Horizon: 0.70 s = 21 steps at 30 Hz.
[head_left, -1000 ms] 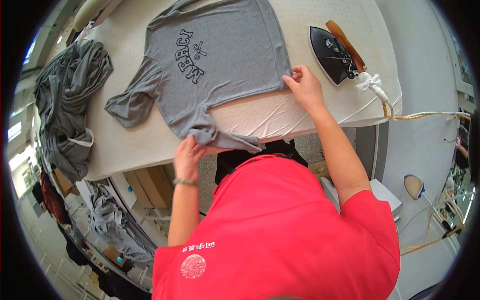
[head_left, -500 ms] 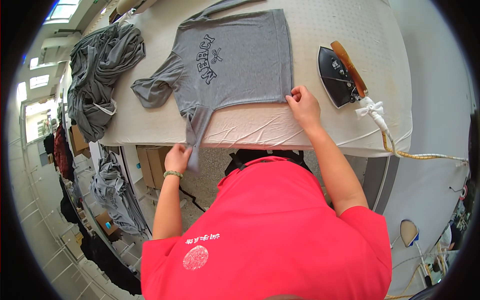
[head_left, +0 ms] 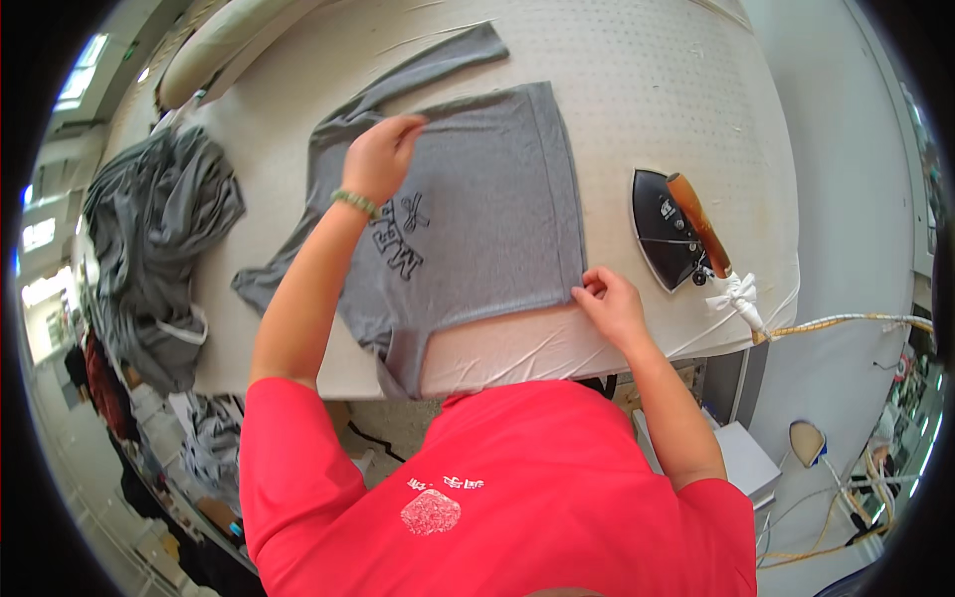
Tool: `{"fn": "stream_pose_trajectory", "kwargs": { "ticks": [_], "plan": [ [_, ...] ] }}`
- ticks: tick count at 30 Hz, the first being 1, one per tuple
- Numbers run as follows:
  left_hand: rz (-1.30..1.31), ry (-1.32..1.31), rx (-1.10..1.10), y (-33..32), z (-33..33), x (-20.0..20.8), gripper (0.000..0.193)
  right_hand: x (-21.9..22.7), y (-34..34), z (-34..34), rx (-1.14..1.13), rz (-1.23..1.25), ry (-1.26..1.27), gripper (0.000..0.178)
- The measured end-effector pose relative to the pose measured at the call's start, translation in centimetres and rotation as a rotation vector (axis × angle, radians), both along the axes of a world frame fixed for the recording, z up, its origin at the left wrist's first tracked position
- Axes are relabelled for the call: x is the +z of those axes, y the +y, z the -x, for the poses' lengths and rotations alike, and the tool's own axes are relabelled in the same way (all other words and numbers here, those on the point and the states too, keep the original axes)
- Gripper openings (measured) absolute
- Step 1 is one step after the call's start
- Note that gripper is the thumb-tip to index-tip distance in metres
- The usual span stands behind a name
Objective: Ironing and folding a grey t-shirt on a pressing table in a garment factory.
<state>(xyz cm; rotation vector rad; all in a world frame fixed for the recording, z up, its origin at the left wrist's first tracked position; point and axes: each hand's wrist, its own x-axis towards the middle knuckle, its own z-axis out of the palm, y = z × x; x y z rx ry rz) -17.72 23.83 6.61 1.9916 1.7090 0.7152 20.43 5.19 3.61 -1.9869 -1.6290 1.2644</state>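
A grey long-sleeved sweatshirt (head_left: 487, 209) with dark lettering and a bow print on its chest lies flat on the pale padded ironing table (head_left: 647, 99), its hem toward the right. At the near hem corner, my right hand (head_left: 612, 306) pinches the fabric between thumb and fingers. My left hand (head_left: 383, 159) is stretched across the garment, close to its far side edge; the fingers are somewhat blurred, with the thumb apart from them and no cloth visible between. My left forearm covers part of the print and one shoulder. One sleeve hangs over the near table edge.
To the right, an iron (head_left: 665, 229) with a wooden handle rests on the table, its wrapped cord (head_left: 846, 320) running off right. A heap of grey garments (head_left: 164, 249) lies at the left. Farther back left is a padded pressing arm (head_left: 224, 55).
My left hand has left the near sleeve and swung over the sweatshirt to its far side. My right hand stays at the hem corner. The view has shifted, showing more of the far table.
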Motion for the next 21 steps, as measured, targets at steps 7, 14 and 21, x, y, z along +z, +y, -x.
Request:
{"fn": "stream_pose_trajectory", "kwargs": {
  "ticks": [7, 14, 21],
  "plan": [
    [0.015, 0.171, -0.603, 14.3, -12.6, -2.9, 0.04, 2.3, -0.1, 3.3, -0.154, 0.02, 0.019, 0.028],
    [0.083, 0.484, -1.119, 18.8, -14.6, 0.2, 0.022, 4.3, -0.5, 4.7, -0.115, -0.128, -0.081, 0.023],
    [0.093, 0.638, -1.245, 16.0, -12.2, 3.4, 0.012, 4.8, -1.8, 5.0, 0.064, -0.328, -0.114, 0.021]
  ]
}}
